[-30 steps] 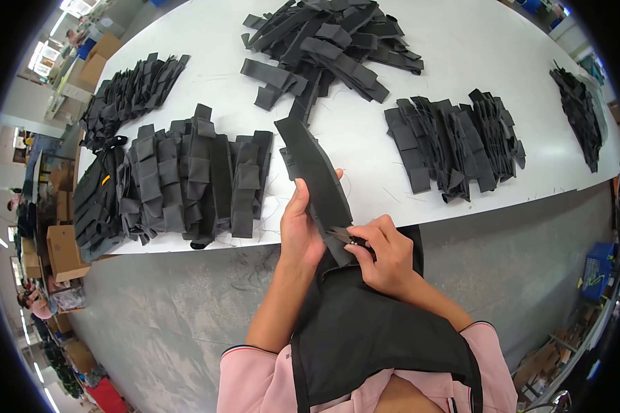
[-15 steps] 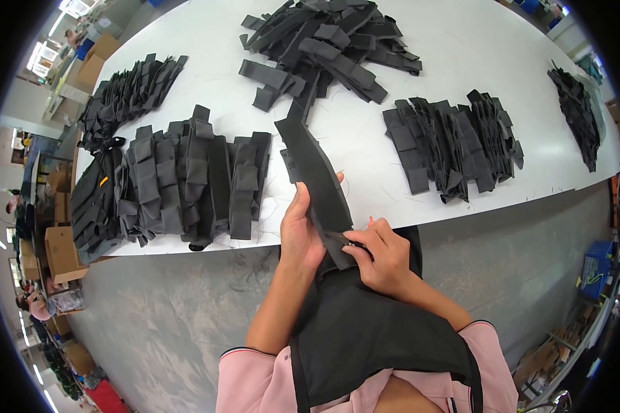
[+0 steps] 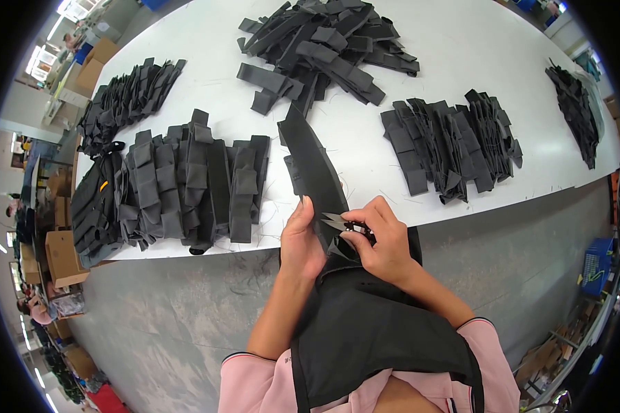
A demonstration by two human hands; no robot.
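Note:
My left hand (image 3: 302, 242) grips a long dark fabric strip (image 3: 313, 157) near its lower end, thumb on top. The strip slants away over the white table's front edge, its far end close to the loose heap. In my right hand (image 3: 384, 242) is a pair of thread snips (image 3: 344, 224), held between thumb and fingers. Their blades are parted and point left over the strip, close to my left thumb. The strip's lower end lies under my right hand, near the black apron (image 3: 386, 323).
On the white table (image 3: 455, 48) lie a heap of dark strips (image 3: 324, 41) at the far middle, rows of strips at left (image 3: 186, 179) and right (image 3: 455, 148), and a dark bundle (image 3: 575, 113) far right. Cardboard boxes (image 3: 65, 258) stand left, a blue basket (image 3: 596, 267) right.
The snips, mostly hidden in my right hand before, now show with blades parted. My right hand has moved slightly up the strip, and my left hand has shifted slightly down.

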